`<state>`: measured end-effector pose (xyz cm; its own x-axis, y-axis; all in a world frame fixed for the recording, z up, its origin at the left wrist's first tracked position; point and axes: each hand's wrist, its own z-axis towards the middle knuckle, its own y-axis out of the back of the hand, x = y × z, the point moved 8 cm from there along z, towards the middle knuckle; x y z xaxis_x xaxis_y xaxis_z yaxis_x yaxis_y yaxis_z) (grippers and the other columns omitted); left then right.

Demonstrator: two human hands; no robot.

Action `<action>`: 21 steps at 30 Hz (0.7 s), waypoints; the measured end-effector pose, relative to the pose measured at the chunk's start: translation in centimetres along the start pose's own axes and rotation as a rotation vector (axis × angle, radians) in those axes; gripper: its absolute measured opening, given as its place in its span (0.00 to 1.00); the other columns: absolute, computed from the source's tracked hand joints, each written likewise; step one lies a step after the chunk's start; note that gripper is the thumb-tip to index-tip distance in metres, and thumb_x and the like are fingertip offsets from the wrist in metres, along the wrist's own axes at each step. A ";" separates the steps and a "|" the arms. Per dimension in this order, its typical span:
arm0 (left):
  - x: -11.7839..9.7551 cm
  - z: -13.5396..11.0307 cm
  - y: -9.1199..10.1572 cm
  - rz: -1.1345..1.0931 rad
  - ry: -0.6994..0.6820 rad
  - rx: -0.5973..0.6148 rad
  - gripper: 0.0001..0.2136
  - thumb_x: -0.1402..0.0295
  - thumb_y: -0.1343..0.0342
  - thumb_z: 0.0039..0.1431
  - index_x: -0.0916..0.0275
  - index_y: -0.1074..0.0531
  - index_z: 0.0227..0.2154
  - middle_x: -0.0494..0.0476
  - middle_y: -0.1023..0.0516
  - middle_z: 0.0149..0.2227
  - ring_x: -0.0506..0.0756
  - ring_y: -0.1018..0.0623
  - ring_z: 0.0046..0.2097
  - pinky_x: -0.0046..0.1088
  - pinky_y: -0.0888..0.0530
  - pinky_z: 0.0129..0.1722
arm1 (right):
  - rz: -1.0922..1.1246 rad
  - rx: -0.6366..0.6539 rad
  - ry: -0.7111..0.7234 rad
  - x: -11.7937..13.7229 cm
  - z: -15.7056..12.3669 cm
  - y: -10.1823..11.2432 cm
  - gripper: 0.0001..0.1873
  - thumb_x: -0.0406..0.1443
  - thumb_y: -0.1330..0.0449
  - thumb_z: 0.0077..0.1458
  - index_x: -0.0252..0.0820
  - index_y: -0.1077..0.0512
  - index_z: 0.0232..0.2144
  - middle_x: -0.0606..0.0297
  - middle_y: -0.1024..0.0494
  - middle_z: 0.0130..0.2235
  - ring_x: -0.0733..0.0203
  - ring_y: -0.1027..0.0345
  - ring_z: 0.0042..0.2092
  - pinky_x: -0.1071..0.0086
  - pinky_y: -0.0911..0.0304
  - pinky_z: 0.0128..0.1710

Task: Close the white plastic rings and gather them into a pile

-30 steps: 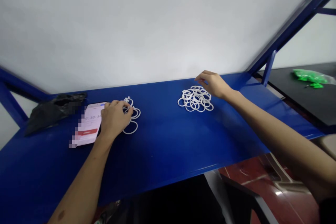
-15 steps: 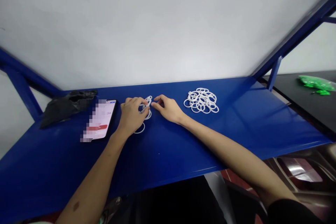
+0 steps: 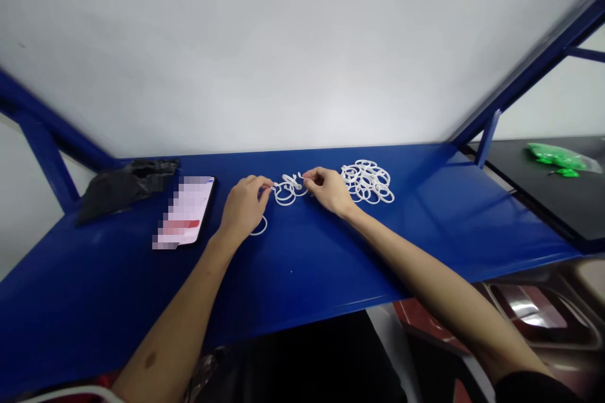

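Observation:
A small group of white plastic rings with little eyelets, like curtain rings (image 3: pixel 292 182), lies between my two hands on the blue shelf. My left hand (image 3: pixel 243 203) pinches a ring at the left end of this group between thumb and fingers. At the other end, the thumb and forefinger of my right hand (image 3: pixel 329 191) close on another curtain ring, partly hidden by the fingers. One loose ring (image 3: pixel 259 233) lies under the left wrist, half covered. Just beyond the right hand sits a larger pile of the same rings (image 3: pixel 366 179).
On the blue shelf (image 3: pixel 302 289), a phone (image 3: pixel 201 201) with a lit screen lies left of my left hand. Farther left is a crumpled black plastic bag (image 3: pixel 111 195). A white wall rises behind. Green items in a clear bag (image 3: pixel 553 155) rest on a black surface at right.
Both hands have shifted right. The rings that were bunched by my left fingers now lie spread between the hands, and my right fingers have closed on one.

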<state>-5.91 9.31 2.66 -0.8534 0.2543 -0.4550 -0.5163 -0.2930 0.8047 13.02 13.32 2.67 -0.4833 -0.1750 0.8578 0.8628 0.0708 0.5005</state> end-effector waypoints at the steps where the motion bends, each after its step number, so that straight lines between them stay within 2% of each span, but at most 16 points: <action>1: 0.2 -0.1 -0.1 0.016 0.009 0.007 0.06 0.73 0.47 0.63 0.59 0.25 0.38 0.55 0.21 0.39 0.55 0.24 0.37 0.36 0.28 0.42 | -0.019 0.000 0.012 -0.2 -0.4 0.4 0.05 0.30 0.40 0.56 0.39 0.24 0.34 0.65 0.20 0.31 0.63 0.27 0.33 0.67 0.31 0.38; 6: -0.2 -0.3 0.1 0.111 0.018 0.006 0.08 0.73 0.49 0.63 0.58 0.24 0.38 0.58 0.19 0.40 0.61 0.25 0.43 0.41 0.28 0.44 | 0.013 -0.012 0.092 -1.0 -1.9 1.8 0.06 0.33 0.40 0.58 0.39 0.24 0.37 0.64 0.20 0.33 0.64 0.28 0.33 0.68 0.32 0.39; 9: -2.4 -0.5 0.8 0.036 -0.087 -0.037 0.11 0.70 0.47 0.64 0.58 0.25 0.46 0.58 0.20 0.46 0.61 0.25 0.49 0.42 0.28 0.49 | 0.071 0.015 0.122 -1.5 -2.5 1.7 0.08 0.35 0.40 0.59 0.39 0.24 0.40 0.64 0.20 0.34 0.65 0.28 0.33 0.68 0.32 0.38; 12: -4.6 -1.0 -0.2 -0.023 -0.223 0.063 0.14 0.64 0.45 0.65 0.56 0.27 0.52 0.56 0.21 0.51 0.60 0.27 0.52 0.42 0.30 0.52 | 0.097 0.048 0.150 -1.6 -2.9 1.3 0.09 0.36 0.41 0.60 0.40 0.24 0.41 0.65 0.20 0.34 0.65 0.29 0.32 0.69 0.33 0.36; 15: -5.1 -1.5 -1.8 0.026 -0.278 0.185 0.11 0.62 0.44 0.65 0.55 0.25 0.48 0.55 0.20 0.49 0.60 0.27 0.52 0.43 0.31 0.51 | 0.051 0.048 0.175 -1.5 -3.3 1.2 0.08 0.36 0.41 0.61 0.40 0.24 0.40 0.66 0.20 0.32 0.65 0.29 0.31 0.70 0.33 0.35; 21: -5.0 -1.8 -2.4 0.155 -0.333 0.198 0.06 0.63 0.44 0.65 0.56 0.24 0.40 0.56 0.20 0.45 0.61 0.27 0.48 0.41 0.32 0.48 | -0.070 0.025 0.232 -0.9 -3.7 1.8 0.07 0.33 0.41 0.60 0.41 0.24 0.39 0.66 0.21 0.31 0.64 0.29 0.31 0.69 0.34 0.35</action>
<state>-0.50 7.06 2.35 -0.8333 0.5150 -0.2010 -0.3327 -0.1768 0.9263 15.52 10.01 2.38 -0.4926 -0.4006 0.7725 0.8230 0.0742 0.5632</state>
